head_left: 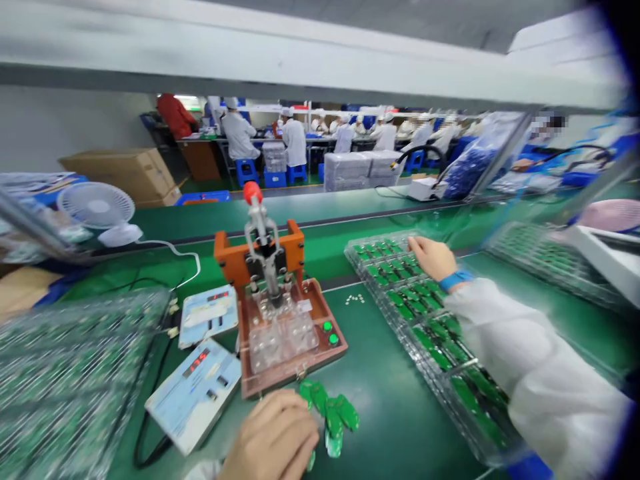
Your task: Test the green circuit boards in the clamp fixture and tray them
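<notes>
Green circuit boards (334, 420) lie in a loose cluster on the green mat in front of the test fixture (275, 320). My left hand (275, 437) rests over the left side of that cluster, its fingers bent together; what is beneath them is hidden. Out to the right, my right hand (434, 259), with a blue wristband, is at the far right corner of a clear plastic tray (400, 333) filled with rows of green boards. Its fingers are closed together at the tray's edge, and their tips are too small to make out. An orange toggle clamp with a red knob stands on the fixture.
Two pale blue meter boxes (193, 393) with red digits stand left of the fixture. Another board tray (75, 380) lies far left, beneath a white fan (97, 207). Small white pieces (355, 299) lie mid-mat. A shelf crosses overhead; people in white work beyond.
</notes>
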Demonstrator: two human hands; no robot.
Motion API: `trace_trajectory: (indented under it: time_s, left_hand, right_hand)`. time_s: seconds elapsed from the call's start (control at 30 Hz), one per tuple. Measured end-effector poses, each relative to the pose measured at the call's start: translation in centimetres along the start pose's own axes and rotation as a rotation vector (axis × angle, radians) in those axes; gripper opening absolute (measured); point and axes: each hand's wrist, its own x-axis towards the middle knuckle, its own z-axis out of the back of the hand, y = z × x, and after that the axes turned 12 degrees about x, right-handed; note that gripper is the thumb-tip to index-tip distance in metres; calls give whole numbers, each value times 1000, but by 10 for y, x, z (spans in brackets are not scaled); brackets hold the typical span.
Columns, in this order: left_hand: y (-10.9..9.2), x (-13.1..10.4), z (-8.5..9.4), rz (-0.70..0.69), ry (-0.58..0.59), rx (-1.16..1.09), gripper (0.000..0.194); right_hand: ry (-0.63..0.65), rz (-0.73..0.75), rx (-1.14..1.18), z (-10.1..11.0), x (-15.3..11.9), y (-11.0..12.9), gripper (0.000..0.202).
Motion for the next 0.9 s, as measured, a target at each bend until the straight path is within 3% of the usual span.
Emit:
trace_trajectory:
  time_s: [0.2,0.3,0.37,0.47,0.53,0.7,0.9]
  left_hand:
    - [2,-23,25,218,-132,160,17]
    - [1,-40,31,281,-74,194,17]
    - [-1,-49,32,291,28,187,16]
    - [-3,-61,30,346,145,189,10]
    - [-4,-68,28,429,182,204,5]
    - [-11,-86,21,536,241,226,24]
    - [-19,-92,13,594,253,240,30]
  right_hand:
    - [133,476,224,9,-98,60,45]
    - [342,831,350,10,-154,87,35]
    - [530,943,437,7,-182,100,30]
    - [773,956,507,-6,-206,107,28]
    - [864,923,510,-16,-213,105,29]
    - [951,826,522,-27,-217,103,34]
    - [1040,811,456,-26,-217,113,30]
